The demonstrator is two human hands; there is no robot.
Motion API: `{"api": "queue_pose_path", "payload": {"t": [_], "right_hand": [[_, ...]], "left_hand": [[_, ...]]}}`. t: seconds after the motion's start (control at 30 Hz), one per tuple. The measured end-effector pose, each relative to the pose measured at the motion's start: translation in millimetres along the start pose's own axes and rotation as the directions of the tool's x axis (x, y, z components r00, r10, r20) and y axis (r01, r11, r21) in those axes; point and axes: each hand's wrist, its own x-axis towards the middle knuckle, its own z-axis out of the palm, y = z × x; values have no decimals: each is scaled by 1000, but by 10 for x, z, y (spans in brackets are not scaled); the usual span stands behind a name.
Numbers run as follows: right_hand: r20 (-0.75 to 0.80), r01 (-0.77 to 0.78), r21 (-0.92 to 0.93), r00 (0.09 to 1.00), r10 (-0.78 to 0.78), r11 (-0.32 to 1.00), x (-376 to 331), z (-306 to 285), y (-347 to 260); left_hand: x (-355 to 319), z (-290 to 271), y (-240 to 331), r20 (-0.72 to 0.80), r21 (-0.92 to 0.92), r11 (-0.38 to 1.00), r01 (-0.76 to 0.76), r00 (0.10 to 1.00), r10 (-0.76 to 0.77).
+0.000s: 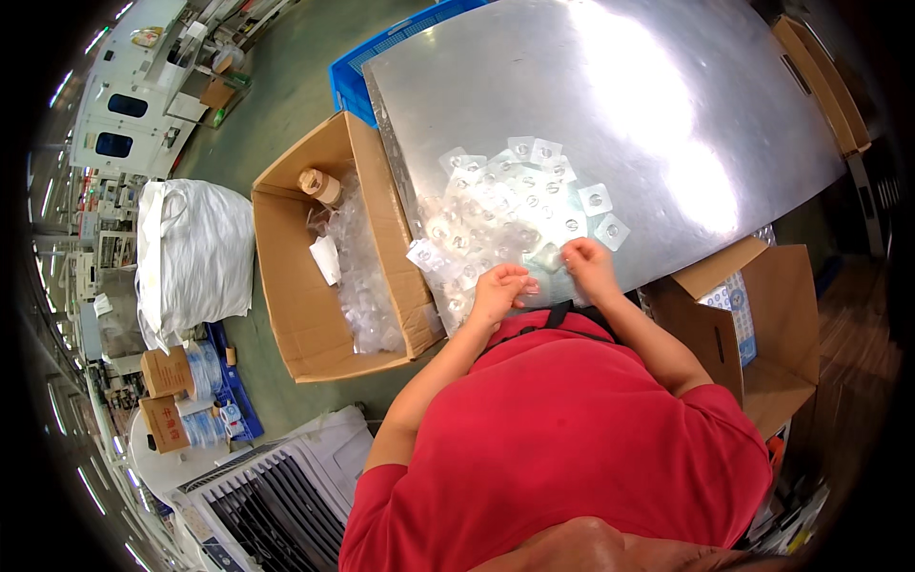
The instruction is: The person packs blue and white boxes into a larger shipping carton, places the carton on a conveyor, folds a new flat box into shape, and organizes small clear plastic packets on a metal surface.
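Note:
A pile of small clear plastic squares [529,195], each with a round dark mark, lies spread on the near left part of a shiny metal table [477,86]. At the near edge of this pile my left hand [500,291] is closed, its fingertips pinched together by a clear, glinting bit of plastic. My right hand [589,268] is closed too, thumb and forefinger together beside the pile. One clear piece [547,256] shows between the two hands. What either hand pinches is too small and see-through to make out.
Left of the table stands an open cardboard box [274,276] holding clear plastic pieces and a brown roll. A second open box [796,315] with blue-and-white packs is at the right. Beyond are a white sack [195,257], a blue crate [353,88] and a slatted grey unit [276,505].

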Motion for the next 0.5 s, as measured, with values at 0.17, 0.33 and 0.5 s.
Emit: {"api": "queue_pose_path", "payload": {"t": [0.17, 0.33, 0.5], "right_hand": [[158, 543, -663, 774, -613, 515, -213, -582, -386], [509, 630, -775, 670, -541, 51, -377, -893, -340], [447, 624, -755, 715, -538, 202, -343, -563, -475]], "left_hand": [[148, -83, -246, 93, 477, 617, -626, 733, 673], [261, 59, -256, 591, 598, -78, -798, 372, 716], [301, -3, -226, 635, 651, -147, -744, 429, 643]]}}
